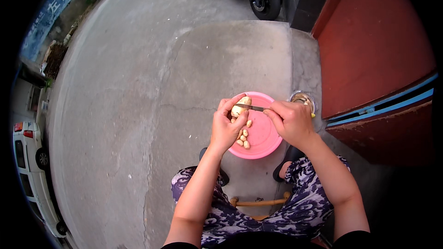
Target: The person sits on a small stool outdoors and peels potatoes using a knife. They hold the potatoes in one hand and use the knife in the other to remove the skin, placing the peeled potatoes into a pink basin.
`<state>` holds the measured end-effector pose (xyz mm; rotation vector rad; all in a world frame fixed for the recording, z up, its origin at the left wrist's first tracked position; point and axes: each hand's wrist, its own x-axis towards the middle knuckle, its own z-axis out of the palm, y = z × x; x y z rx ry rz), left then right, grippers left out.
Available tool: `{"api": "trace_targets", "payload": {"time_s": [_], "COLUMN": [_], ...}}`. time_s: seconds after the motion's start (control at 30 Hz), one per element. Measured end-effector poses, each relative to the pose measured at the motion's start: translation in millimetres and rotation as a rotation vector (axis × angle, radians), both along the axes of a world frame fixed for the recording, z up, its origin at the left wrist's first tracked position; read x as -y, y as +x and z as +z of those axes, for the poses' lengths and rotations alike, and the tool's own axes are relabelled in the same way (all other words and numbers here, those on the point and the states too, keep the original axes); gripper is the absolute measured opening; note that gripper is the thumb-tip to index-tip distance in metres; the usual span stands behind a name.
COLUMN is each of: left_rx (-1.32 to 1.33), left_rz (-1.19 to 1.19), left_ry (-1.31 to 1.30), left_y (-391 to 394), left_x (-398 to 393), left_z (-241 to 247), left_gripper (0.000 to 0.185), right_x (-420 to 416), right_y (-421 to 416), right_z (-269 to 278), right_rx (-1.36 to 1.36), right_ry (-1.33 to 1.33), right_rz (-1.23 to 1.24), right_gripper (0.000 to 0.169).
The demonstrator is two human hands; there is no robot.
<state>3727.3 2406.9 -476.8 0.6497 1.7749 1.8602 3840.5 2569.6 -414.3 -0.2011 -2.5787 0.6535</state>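
Note:
My left hand grips a pale potato between fingers and thumb, above the left side of a pink plastic basin. In my right hand is a small knife, its handle hidden by my fingers. The blade points left, its tip end lying across the potato's face. Several small pale tubers, like little potatoes, lie in the left half of the basin, partly covered by my left hand.
Right of the basin stands a bowl with peelings or scraps in it, partly behind my right hand. A red door rises at the right. A black scooter's wheel is beyond on the concrete, and a white van stands far left.

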Motion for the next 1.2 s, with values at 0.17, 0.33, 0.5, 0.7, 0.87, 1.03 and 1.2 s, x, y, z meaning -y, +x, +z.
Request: {"api": "trace_targets", "payload": {"time_s": [0.17, 0.33, 0.5, 0.7, 0.87, 1.03, 1.2], "left_rx": [-0.039, -0.019, 0.171, 0.242, 0.374, 0.431, 0.470], "left_rz": [-0.028, 0.010, -0.018, -0.005, -0.068, -0.038, -0.093], "left_ry": [0.020, 0.018, 0.124, 0.103, 0.190, 0.128, 0.248], "left_y": [3, 1, 2, -1, 5, 0, 5], "left_x": [1, -1, -1, 0, 2, 0, 2], "left_z": [-2, -1, -4, 2, 9, 4, 4], "left_gripper": [0.038, 0.038, 0.036, 0.036, 0.038, 0.040, 0.040], "right_x": [-11, 0, -3, 3, -9, 2, -3], "right_y": [-3, 2, -5, -4, -5, -2, -6], "right_z": [-6, -1, -9, -2, -9, -4, -1], "right_rx": [0.032, 0.022, -0.039, -0.063, 0.004, -0.029, -0.039], "right_ry": [0.048, 0.023, -0.004, -0.055, -0.004, -0.086, -0.069], "right_rz": [-0.072, 0.004, -0.077, -0.053, -0.142, -0.090, -0.127], "right_gripper": [0.014, 0.014, 0.014, 0.014, 0.014, 0.014, 0.014]}}
